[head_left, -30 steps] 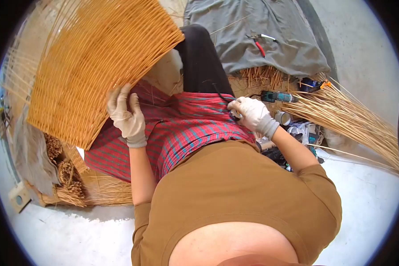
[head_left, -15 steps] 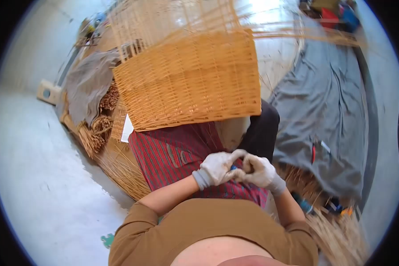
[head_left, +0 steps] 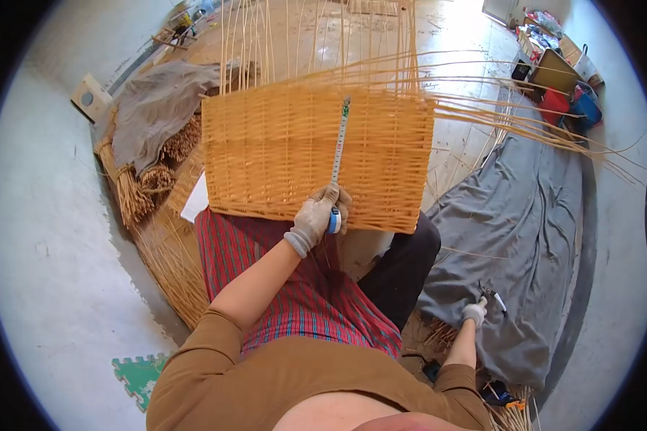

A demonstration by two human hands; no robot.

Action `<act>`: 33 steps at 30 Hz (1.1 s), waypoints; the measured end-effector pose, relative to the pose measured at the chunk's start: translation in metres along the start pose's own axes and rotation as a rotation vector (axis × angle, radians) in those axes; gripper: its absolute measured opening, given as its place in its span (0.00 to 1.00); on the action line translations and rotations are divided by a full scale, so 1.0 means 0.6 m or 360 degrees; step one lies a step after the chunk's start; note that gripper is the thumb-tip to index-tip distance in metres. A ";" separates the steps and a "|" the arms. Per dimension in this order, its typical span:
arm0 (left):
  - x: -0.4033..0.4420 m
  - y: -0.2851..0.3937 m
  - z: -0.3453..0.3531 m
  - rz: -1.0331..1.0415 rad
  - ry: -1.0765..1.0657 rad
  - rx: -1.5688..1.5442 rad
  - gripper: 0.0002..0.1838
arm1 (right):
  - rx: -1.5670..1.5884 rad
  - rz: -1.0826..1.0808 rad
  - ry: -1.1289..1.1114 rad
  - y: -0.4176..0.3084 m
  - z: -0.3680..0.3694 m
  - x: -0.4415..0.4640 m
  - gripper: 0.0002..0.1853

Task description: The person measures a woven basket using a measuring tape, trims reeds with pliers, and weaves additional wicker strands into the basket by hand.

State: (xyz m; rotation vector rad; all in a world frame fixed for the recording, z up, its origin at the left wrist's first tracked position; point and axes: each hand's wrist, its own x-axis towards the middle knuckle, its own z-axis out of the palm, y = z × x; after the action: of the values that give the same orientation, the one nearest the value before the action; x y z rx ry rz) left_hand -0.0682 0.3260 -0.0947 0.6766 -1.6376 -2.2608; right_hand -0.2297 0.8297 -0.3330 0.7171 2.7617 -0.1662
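Note:
My gloved left hand (head_left: pixel 316 219) is closed round a blue and white tape measure (head_left: pixel 334 221) at the lower edge of a woven wicker panel (head_left: pixel 266 154). The tape's blade (head_left: pixel 340 147) is pulled out and runs up across the weave. Beyond my right knee, my gloved right hand (head_left: pixel 474 312) touches pliers (head_left: pixel 490 295) that lie on a grey cloth (head_left: pixel 510 215); its fingers are closed at the red-handled side. The panel leans over my lap, above a red checked cloth (head_left: pixel 287 309).
Loose long canes (head_left: pixel 525 126) stick out from the panel's top and right. Bundled canes (head_left: pixel 133 197) lie at the left beside a grey cloth. A box with holes (head_left: pixel 91 98), a green foam mat (head_left: pixel 140 377) and cluttered containers (head_left: pixel 553 104) surround the work area.
My hands have moved apart. The left one now holds the tape measure against the panel with its blade out, while the right one has reached out to the pliers on the cloth.

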 end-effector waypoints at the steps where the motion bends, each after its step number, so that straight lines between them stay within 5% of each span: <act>1: 0.022 0.006 0.009 -0.0045 -0.0004 -0.0077 0.24 | 0.0058 0.0018 0.0018 0.007 0.005 -0.007 0.27; 13: 0.078 0.015 0.061 -0.0234 0.0156 -0.0434 0.25 | -0.0096 -0.0215 -0.0022 0.000 -0.006 0.039 0.24; 21: -0.046 -0.119 0.082 -0.0341 0.0253 -0.0333 0.22 | 0.0541 -0.0454 0.0380 -0.019 -0.100 -0.055 0.28; 22: -0.059 -0.132 0.081 -0.0457 0.0264 -0.0396 0.21 | 0.0785 -0.0767 0.0560 -0.009 -0.104 -0.072 0.29; 25: -0.046 -0.181 0.061 -0.0390 0.0177 -0.0244 0.16 | 0.1027 -0.0967 0.0540 -0.025 -0.162 -0.158 0.30; 27: -0.046 -0.172 0.069 -0.0448 0.0175 -0.0262 0.15 | 0.1668 -0.1301 0.0272 -0.040 -0.219 -0.235 0.26; 31: -0.039 -0.166 0.061 -0.0520 0.0042 -0.0457 0.13 | 0.1214 -0.1611 0.0342 -0.059 -0.316 -0.338 0.21; 33: -0.038 -0.167 0.057 -0.0527 0.0023 -0.0465 0.13 | 0.0895 -0.2029 0.0350 -0.084 -0.348 -0.388 0.16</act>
State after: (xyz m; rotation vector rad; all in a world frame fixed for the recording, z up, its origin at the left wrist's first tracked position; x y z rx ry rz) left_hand -0.0610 0.3975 -0.1758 0.9397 -1.2220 -2.6436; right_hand -0.1100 0.7168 -0.0625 -1.0946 2.9067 -1.1608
